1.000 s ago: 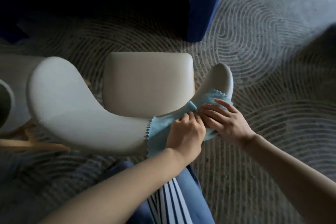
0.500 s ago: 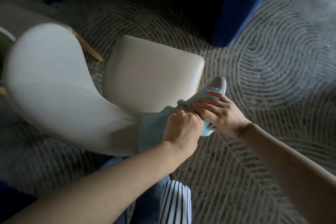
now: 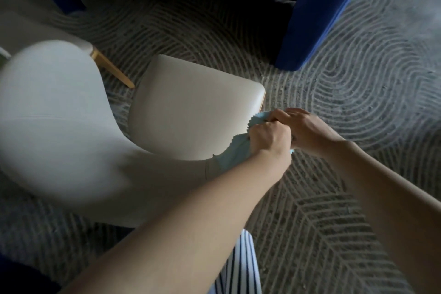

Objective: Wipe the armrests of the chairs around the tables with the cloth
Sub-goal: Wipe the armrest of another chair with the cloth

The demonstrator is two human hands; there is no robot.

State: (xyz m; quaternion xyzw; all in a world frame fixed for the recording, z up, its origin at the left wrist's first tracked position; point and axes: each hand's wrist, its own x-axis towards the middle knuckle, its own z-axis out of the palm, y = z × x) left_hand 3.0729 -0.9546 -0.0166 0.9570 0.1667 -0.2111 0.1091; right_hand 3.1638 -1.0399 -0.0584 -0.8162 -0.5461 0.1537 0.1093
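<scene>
Underneath, grey line-patterned rug (image 3: pixel 358 83). On it, cream chair (image 3: pixel 59 138) beside blue table leg (image 3: pixel 317 19). At the end of the armrest (image 3: pixel 167 174), left hand (image 3: pixel 269 136) and right hand (image 3: pixel 307 131), touching, both clenched around light blue cloth (image 3: pixel 235 155) wrapped over that armrest.

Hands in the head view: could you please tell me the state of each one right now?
Left hand: closed, gripping the cloth.
Right hand: closed, fingers curled over the same cloth.
</scene>
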